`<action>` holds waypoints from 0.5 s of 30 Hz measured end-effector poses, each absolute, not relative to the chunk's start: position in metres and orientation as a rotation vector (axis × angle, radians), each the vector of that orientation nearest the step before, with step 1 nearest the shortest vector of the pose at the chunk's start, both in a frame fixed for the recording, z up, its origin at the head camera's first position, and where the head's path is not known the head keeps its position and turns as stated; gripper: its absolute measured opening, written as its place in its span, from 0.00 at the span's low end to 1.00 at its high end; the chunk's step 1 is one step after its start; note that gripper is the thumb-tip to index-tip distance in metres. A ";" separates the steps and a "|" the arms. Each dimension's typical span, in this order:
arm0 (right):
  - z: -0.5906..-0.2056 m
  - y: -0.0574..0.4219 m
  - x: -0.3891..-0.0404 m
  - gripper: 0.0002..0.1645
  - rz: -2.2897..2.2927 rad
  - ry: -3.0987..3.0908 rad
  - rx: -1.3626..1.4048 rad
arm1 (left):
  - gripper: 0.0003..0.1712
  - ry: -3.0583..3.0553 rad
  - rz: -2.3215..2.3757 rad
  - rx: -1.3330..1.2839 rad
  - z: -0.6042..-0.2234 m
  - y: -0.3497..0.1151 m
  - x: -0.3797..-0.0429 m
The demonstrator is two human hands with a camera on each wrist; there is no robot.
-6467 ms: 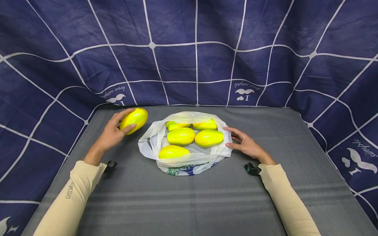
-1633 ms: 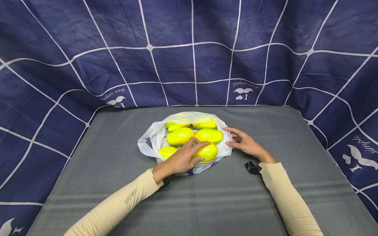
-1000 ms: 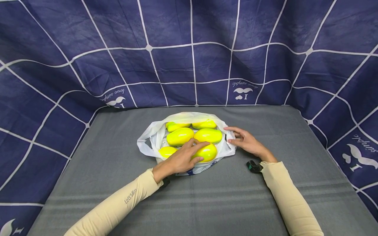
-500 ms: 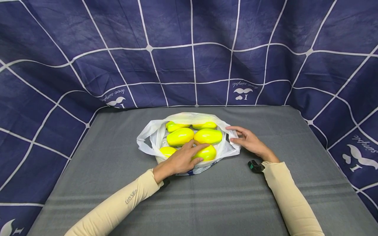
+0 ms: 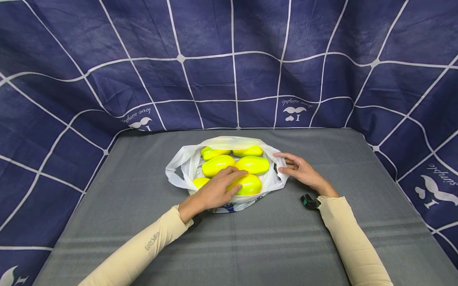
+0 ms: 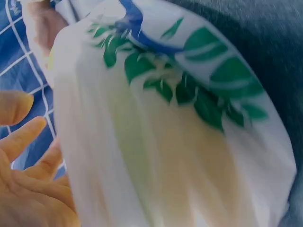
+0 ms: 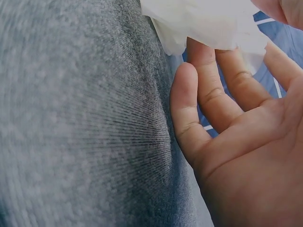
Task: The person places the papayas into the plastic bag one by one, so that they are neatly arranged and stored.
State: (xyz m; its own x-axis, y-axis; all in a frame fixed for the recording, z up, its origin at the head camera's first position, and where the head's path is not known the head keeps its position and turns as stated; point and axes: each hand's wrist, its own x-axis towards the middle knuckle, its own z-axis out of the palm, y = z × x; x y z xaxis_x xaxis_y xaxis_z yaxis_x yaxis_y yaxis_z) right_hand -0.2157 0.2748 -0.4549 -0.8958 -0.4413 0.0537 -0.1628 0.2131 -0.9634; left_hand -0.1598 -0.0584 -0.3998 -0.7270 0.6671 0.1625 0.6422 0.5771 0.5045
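Observation:
A white plastic bag [image 5: 179,183] stands open on the table, holding several glossy, oval, yellow-green mango-like fruits [image 5: 252,165]. My left hand [image 5: 214,190] is over the bag's near rim, fingers loosely spread above the near-right fruit [image 5: 250,185]; whether they touch it I cannot tell. It partly covers the near-left fruit [image 5: 201,182]. Loose left fingers [image 6: 28,137] show beside the printed bag side [image 6: 156,123] in the left wrist view. My right hand [image 5: 302,171] pinches the bag's right edge, and the right wrist view shows its fingers [image 7: 213,90] at the white plastic [image 7: 203,23].
A grey cloth [image 5: 150,242] covers the table under the bag. Behind and at both sides hangs a dark blue curtain [image 5: 204,79] with white grid lines. A black wrist device [image 5: 309,201] is on the right wrist.
Earlier my left hand held a fruit left of the bag, then set it inside at near right. Now that hand has drawn slightly left off it. My right hand pulled the bag edge rightward.

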 end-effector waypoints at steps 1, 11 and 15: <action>-0.455 0.275 -0.216 0.33 -1.744 2.255 -0.579 | 0.24 2.756 0.891 1.155 -0.398 -0.060 -0.160; -0.457 0.279 -0.215 0.39 -1.764 2.321 -0.555 | 0.23 2.908 1.162 1.176 -0.375 -0.089 -0.165; -0.451 0.280 -0.214 0.38 -1.765 2.413 -0.517 | 0.24 3.039 1.213 1.093 -0.363 -0.109 -0.169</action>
State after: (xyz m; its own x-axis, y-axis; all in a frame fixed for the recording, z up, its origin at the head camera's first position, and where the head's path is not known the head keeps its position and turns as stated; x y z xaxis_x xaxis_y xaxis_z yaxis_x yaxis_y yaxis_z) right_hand -0.2144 0.2799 -0.4512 -0.9364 -0.3327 0.1121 -0.2076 0.2674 -0.9410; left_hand -0.1689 -0.1087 -0.3629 -0.7568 0.4382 0.4850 0.6517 0.5626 0.5087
